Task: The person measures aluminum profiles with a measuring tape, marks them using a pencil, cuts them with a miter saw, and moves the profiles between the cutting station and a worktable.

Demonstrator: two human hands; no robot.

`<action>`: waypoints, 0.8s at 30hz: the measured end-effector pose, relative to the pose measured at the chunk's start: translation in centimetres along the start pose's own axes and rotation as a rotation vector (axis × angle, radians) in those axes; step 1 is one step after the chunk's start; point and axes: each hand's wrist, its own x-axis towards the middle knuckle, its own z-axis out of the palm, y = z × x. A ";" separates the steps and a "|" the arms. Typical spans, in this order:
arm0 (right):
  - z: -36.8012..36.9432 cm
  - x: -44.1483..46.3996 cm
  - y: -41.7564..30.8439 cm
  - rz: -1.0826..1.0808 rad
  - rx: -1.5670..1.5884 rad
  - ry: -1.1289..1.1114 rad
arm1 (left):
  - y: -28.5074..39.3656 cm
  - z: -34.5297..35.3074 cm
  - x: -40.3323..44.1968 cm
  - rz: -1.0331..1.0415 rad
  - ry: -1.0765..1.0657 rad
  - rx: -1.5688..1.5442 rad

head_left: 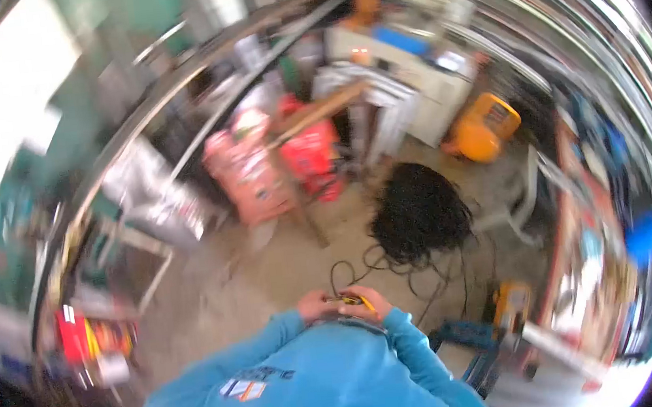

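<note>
Curling left hand [315, 306] in toward the dark end of a small yellow-and-black hand tool [350, 299], its hold too blurred to tell, and wrapping right hand [373, 302] around the yellow part, with tool set roughly crosswise between both. Held close before the waist, above the concrete floor [218, 310]. Beyond, left to right: silvery sack [154, 194], pink sack [248, 176], red sack [313, 153], black tangled heap [418, 214], orange machine [489, 127], cluttered red-edged bench [565, 246].
</note>
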 end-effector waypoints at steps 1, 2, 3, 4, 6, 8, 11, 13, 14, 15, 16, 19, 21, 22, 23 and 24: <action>1.0 1.5 0.1 0.000 -0.055 -0.129 | -0.8 -0.9 -0.8 0.031 0.074 0.019; 1.8 2.8 0.6 -0.018 -0.146 -0.151 | 1.7 -2.2 -3.6 -0.003 0.080 0.038; 2.4 3.8 0.8 -0.042 -0.226 -0.167 | 2.8 -4.1 -6.0 -0.045 0.073 0.061; 2.6 4.7 0.3 -0.048 -0.256 -0.267 | 2.0 -6.9 -7.3 -0.049 0.101 -0.034; 2.3 6.1 -1.5 0.285 -0.255 -0.359 | -3.0 -13.2 -9.6 -0.039 0.128 -0.338; 1.2 7.9 -3.7 0.374 -0.305 -0.450 | -6.8 -21.8 -18.0 0.110 0.622 -0.286; 0.3 10.4 -6.6 0.450 -0.390 -0.551 | -18.1 -36.7 -30.9 0.509 1.408 -0.253; 0.7 13.2 -5.7 0.417 -0.449 -0.642 | -16.3 -37.9 -40.9 0.990 1.637 -1.199; 1.0 15.1 -3.3 0.406 -0.385 -0.700 | -19.4 -38.9 -43.8 0.920 1.699 -1.298; 1.6 17.5 -2.2 0.393 -0.322 -0.753 | -23.7 -40.4 -44.1 1.043 1.669 -1.424; 3.0 19.3 -2.7 0.461 -0.187 -0.813 | -17.5 -36.4 -44.0 0.817 1.725 -1.172; 9.5 25.7 -1.3 0.003 -0.477 -0.832 | -17.8 -29.9 -39.1 0.107 1.837 -0.866; 15.4 27.6 -6.3 0.159 -0.446 -0.874 | -19.8 -25.9 -33.8 -0.015 1.884 -0.700; 18.1 29.9 -5.1 0.071 -0.392 -0.882 | -20.8 -24.0 -31.7 -0.069 1.773 -0.572; 20.3 31.7 -4.9 -0.019 -0.333 -0.881 | -20.8 -23.3 -30.2 -0.110 1.520 -0.794; 22.3 32.8 -6.1 -0.028 -0.344 -0.903 | -21.3 -22.6 -28.2 -0.076 1.358 -0.915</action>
